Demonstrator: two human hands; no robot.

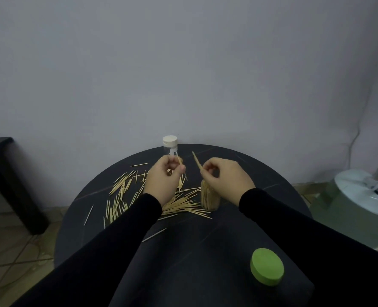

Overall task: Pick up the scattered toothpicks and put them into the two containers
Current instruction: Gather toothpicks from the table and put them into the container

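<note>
— Starting with the biggest thing: the round black table (261,173) carries everything, and the scattered toothpicks (121,191) lie mostly over its left and middle, thickest in a heap just beside the open clear container (209,196).

— That container looks well stocked already?

— Packed with upright picks, yes, and it stands under the right hand (225,180). Its likely lid, the green lid (267,267), sits near the front edge, well apart. The second one, the white-capped container (170,145), stands at the far rim behind the left hand (163,180), cap on; whether the cap has an opening cannot be told.

— And the hands?

— Both clenched around picks. The left hand pinches a toothpick or two (181,166) between thumb and fingers, tips slanting down. The right hand pinches a small bunch (196,160) that points up and away.

— So the step in hand?

— Probably feeding the right-hand bunch into the open container below it. To do it well, the person should square the picks so they lie parallel, turn them upright over the mouth, and ease them down into a gap. Dropping them askew risks bridging across the rim or spilling back onto the heap.
</note>
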